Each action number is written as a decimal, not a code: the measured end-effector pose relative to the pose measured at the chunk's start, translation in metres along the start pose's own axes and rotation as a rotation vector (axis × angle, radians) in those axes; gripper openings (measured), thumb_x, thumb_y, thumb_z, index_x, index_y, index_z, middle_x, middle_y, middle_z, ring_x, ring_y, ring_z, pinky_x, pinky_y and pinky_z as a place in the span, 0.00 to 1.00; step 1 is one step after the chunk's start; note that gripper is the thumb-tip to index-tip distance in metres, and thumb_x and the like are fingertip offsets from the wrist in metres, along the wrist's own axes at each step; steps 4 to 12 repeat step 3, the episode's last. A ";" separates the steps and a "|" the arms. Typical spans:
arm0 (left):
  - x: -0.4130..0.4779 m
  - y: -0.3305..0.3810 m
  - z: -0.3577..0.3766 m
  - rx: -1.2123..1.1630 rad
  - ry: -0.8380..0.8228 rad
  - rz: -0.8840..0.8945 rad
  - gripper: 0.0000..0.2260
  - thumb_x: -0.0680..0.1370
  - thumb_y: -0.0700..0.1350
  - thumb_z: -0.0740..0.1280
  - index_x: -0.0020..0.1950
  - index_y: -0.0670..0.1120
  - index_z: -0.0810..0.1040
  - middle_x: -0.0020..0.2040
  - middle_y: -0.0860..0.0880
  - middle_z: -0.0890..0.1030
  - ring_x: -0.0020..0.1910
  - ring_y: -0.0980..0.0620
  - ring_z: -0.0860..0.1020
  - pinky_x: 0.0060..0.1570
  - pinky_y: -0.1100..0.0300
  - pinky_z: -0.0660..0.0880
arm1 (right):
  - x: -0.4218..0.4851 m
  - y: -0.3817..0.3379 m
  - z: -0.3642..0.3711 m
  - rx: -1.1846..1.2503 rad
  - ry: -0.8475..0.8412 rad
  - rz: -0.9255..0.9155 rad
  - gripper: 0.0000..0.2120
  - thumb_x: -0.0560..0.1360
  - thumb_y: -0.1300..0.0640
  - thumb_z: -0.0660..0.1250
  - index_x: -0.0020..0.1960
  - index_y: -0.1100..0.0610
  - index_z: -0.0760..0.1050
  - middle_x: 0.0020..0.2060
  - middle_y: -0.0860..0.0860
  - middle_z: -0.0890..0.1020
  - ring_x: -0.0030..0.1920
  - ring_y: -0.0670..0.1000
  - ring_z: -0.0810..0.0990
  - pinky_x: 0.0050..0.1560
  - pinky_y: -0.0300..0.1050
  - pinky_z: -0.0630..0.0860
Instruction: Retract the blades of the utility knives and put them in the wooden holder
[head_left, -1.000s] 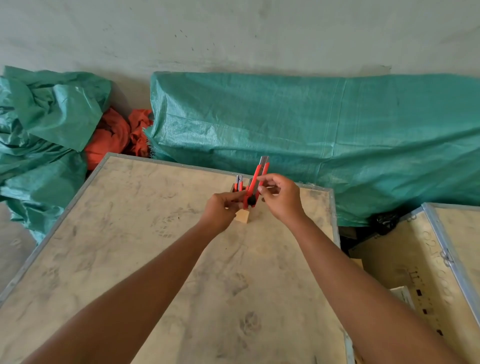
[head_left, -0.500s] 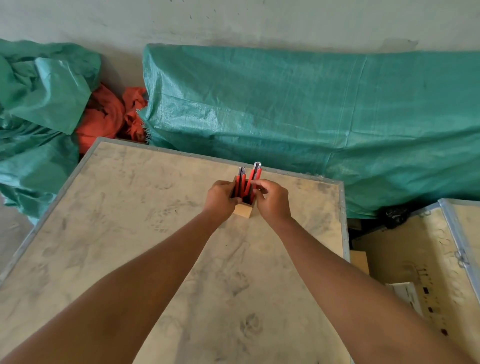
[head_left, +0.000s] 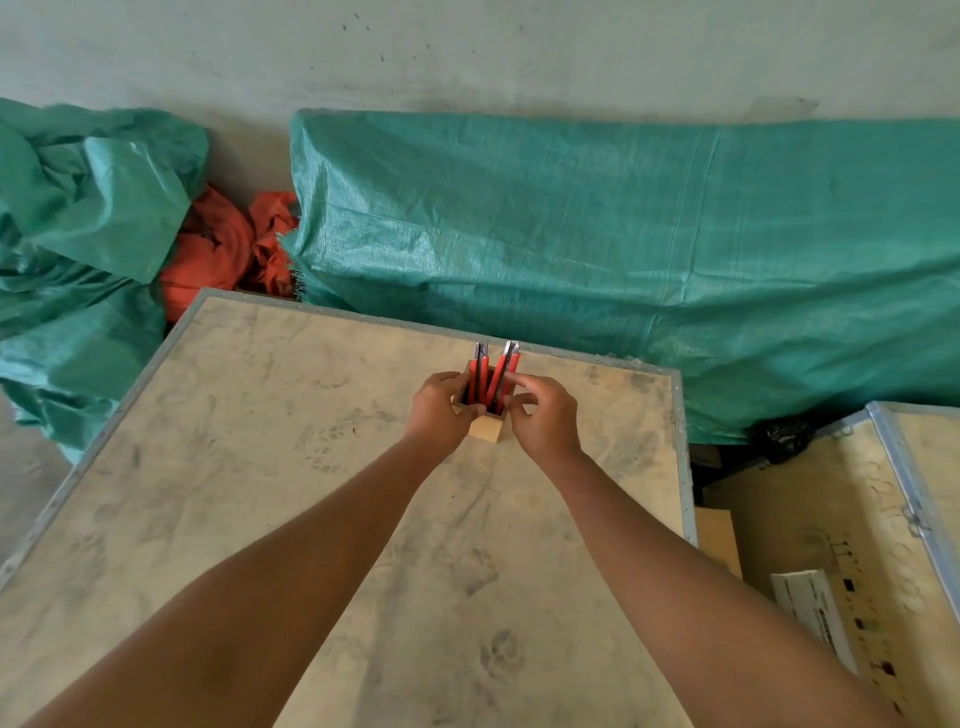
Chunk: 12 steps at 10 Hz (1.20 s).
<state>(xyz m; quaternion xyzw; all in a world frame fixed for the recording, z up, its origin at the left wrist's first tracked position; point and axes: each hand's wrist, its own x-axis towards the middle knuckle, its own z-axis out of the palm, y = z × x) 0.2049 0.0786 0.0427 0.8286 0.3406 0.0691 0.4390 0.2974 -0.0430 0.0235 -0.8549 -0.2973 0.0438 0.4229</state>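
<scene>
The wooden holder (head_left: 487, 427) is parked on the dusty plywood surface (head_left: 260, 467), right between the two hands, close to the far edge. It's gripped by the left hand (head_left: 441, 410) on its left side: thumb curled round the near face, the other fingers (head_left: 451, 378) wrapped along the far left wall, so that hand is closed on the box. The right hand (head_left: 545, 415) is sat just beside the holder's right wall, fingers (head_left: 524, 382) loosely curled and partly spread, index tip touching or nearly touching the rightmost knife. Whether anything is actually pinched there can't be told from this angle.

The red utility knives (head_left: 491, 376) are stood upright inside the holder, grey metal tips poking up past the fingertips. Two are packed straight together nearer the left fingers, and the others lean away toward the right fingers, making a V. Blade state is too small to make out.

Beyond the fingers, a green tarp (head_left: 623, 249) is draped along the wall, with an orange cloth (head_left: 218, 249) bunched off to the far left. Another crate (head_left: 857, 545) is sat off to the right of the right forearm.
</scene>
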 end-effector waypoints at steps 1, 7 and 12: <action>-0.009 0.009 -0.007 -0.008 0.016 0.016 0.22 0.75 0.43 0.74 0.68 0.46 0.77 0.68 0.44 0.76 0.67 0.45 0.74 0.66 0.55 0.69 | -0.005 -0.014 -0.017 0.030 0.017 0.004 0.17 0.74 0.69 0.73 0.62 0.61 0.83 0.55 0.59 0.86 0.48 0.57 0.87 0.53 0.49 0.84; -0.045 0.020 -0.015 -0.045 0.034 0.076 0.21 0.75 0.44 0.74 0.68 0.47 0.78 0.68 0.48 0.77 0.66 0.48 0.75 0.63 0.61 0.68 | -0.012 -0.056 -0.073 0.219 0.077 0.001 0.16 0.76 0.61 0.74 0.64 0.57 0.81 0.60 0.51 0.85 0.50 0.43 0.85 0.57 0.29 0.78; -0.045 0.020 -0.015 -0.045 0.034 0.076 0.21 0.75 0.44 0.74 0.68 0.47 0.78 0.68 0.48 0.77 0.66 0.48 0.75 0.63 0.61 0.68 | -0.012 -0.056 -0.073 0.219 0.077 0.001 0.16 0.76 0.61 0.74 0.64 0.57 0.81 0.60 0.51 0.85 0.50 0.43 0.85 0.57 0.29 0.78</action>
